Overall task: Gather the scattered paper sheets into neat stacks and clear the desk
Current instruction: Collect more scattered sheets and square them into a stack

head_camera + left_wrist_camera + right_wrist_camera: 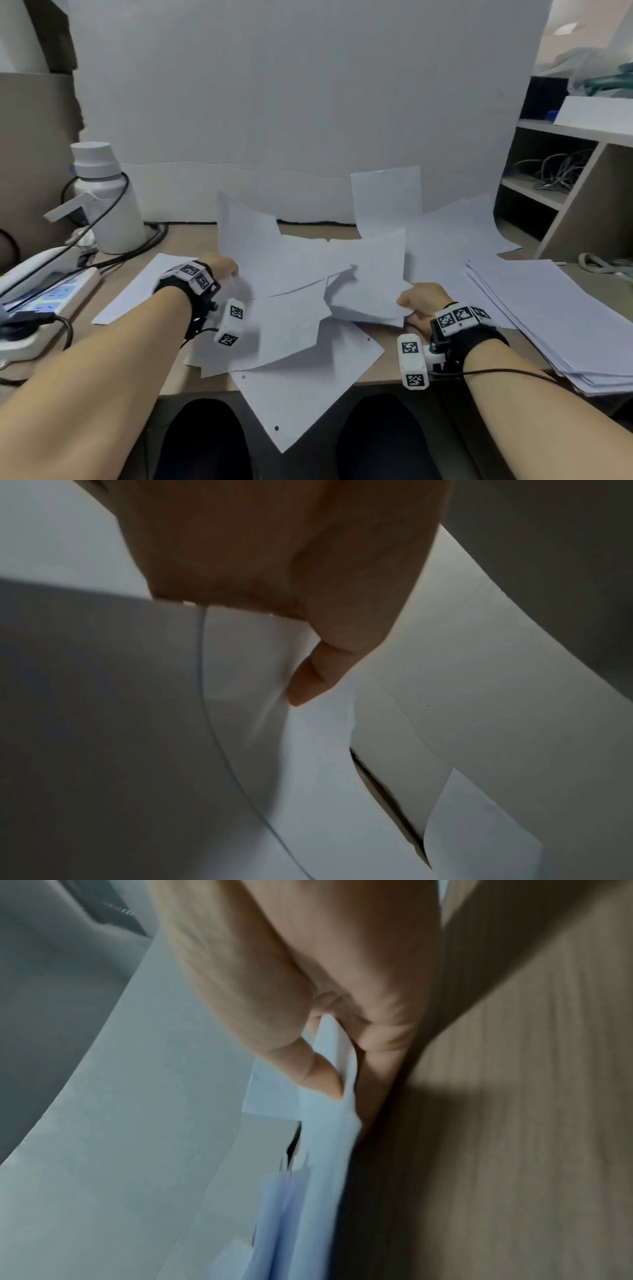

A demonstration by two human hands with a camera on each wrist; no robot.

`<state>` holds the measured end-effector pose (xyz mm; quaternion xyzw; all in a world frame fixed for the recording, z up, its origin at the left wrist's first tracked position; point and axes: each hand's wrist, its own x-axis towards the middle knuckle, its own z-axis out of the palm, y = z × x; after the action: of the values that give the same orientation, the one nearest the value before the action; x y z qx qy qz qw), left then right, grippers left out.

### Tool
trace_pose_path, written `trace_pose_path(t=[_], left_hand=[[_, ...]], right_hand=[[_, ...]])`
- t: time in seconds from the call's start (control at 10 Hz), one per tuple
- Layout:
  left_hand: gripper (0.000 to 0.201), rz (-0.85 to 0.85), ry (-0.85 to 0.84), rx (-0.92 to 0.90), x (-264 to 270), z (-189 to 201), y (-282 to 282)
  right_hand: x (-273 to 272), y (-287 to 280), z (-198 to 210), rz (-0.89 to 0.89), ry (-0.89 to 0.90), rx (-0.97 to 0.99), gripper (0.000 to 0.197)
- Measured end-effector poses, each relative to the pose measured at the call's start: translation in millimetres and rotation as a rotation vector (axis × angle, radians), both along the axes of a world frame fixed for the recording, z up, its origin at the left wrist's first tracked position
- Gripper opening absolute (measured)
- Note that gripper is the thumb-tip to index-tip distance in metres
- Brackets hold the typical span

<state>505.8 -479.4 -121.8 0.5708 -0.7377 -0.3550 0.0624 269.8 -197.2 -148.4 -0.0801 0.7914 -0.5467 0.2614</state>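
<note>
Several loose white paper sheets (301, 274) lie jumbled across the middle of the wooden desk (387, 363). My left hand (224, 269) grips the left side of the pile; in the left wrist view its thumb (308, 680) presses on the sheets (325, 764), which curve upward. My right hand (416, 301) pinches the right edge of a few sheets; the right wrist view shows the thumb (322, 1077) on top and fingers (377, 1047) underneath the paper (325, 1150). A neat stack of sheets (548, 315) rests at the right of the desk.
A white bottle (106, 202), a power strip (51, 298) and black cables sit at the left. One sheet (144, 287) lies under my left wrist, another (301, 404) hangs over the desk's front edge. A shelf unit (575, 192) stands at the right, a white backdrop (291, 102) behind.
</note>
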Motion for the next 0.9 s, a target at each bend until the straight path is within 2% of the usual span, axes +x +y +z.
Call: trace_pose_path(t=[0.1,0.2,0.3,0.4,0.5,0.6,0.7,0.8,0.9], left_hand=[[0.033,-0.077,0.02,-0.062,-6,-13,-8],[0.026,-0.123,0.111,-0.006,-14,-9,0],[0.048,-0.106,0.336,0.111,-25,-16,-3],[0.016,-0.069,0.425,0.111,-24,-18,-4],[0.015,0.024,0.48,0.111,-10,-6,-9],[0.034,0.099,0.379,0.064,6,-1,-28],[0.037,0.061,0.073,-0.025,21,1,-25],[0.038,-0.044,-0.159,-0.1,18,-12,-19],[0.047,-0.092,-0.181,-0.138,6,-38,-36]], right_hand=[[-3,-9,-5,0.054,-0.109,-0.014,0.026],[4,-15,-2,0.105,-0.144,-0.027,0.032],[11,-18,-1,0.101,-0.243,-0.187,0.031],[9,-16,0,0.095,-0.333,-0.243,0.025],[8,-16,4,0.117,-0.349,-0.246,0.026],[8,-20,6,0.121,-0.28,-0.137,0.022],[9,-28,9,0.112,-0.116,0.049,0.023],[22,-40,22,0.122,0.087,0.215,0.013],[25,-54,26,0.183,0.253,0.381,0.015]])
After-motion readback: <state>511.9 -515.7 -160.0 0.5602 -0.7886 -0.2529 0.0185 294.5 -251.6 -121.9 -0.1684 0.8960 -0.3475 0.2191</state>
